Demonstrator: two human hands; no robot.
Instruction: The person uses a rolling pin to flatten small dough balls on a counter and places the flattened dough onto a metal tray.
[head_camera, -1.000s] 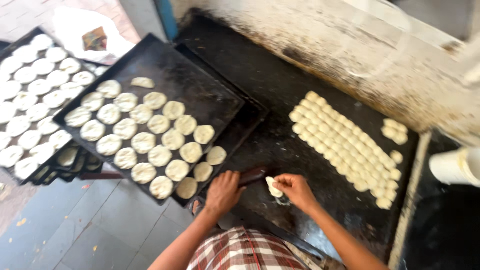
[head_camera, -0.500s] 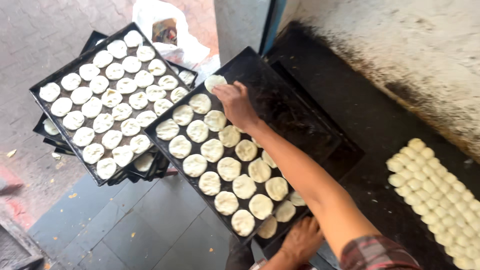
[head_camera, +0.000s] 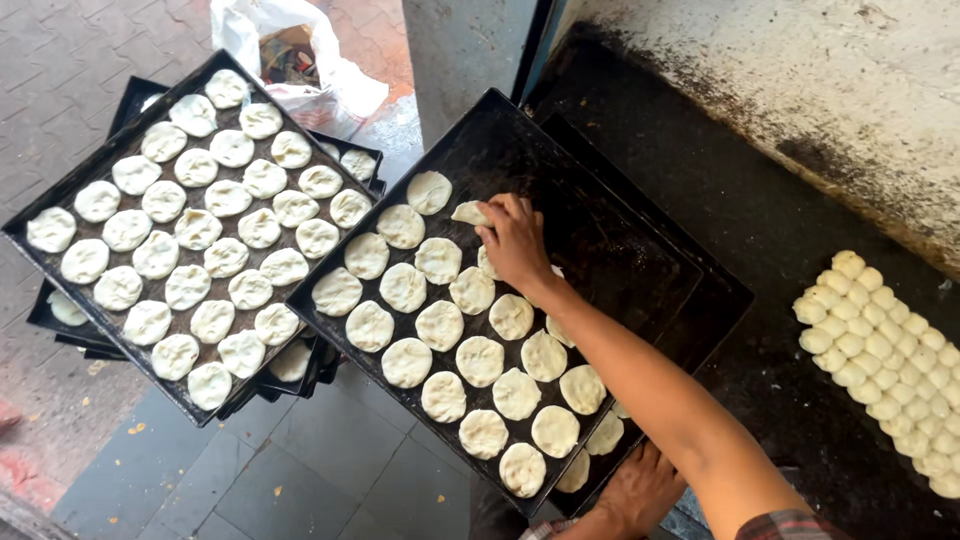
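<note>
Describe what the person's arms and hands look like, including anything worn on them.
Both hands, right and left, are bare: no gloves, rings or watch visible. The right forearm is uncovered up to a plaid sleeve in red, white and dark checks at the picture's bottom edge.

Soft, even daylight floods the scene; shadows stay faint; dough discs (head_camera: 402, 287) sit bright, nearly washed out, against the dark tray (head_camera: 620, 250); focus is crisp centrally; corners stretch slightly.
</note>
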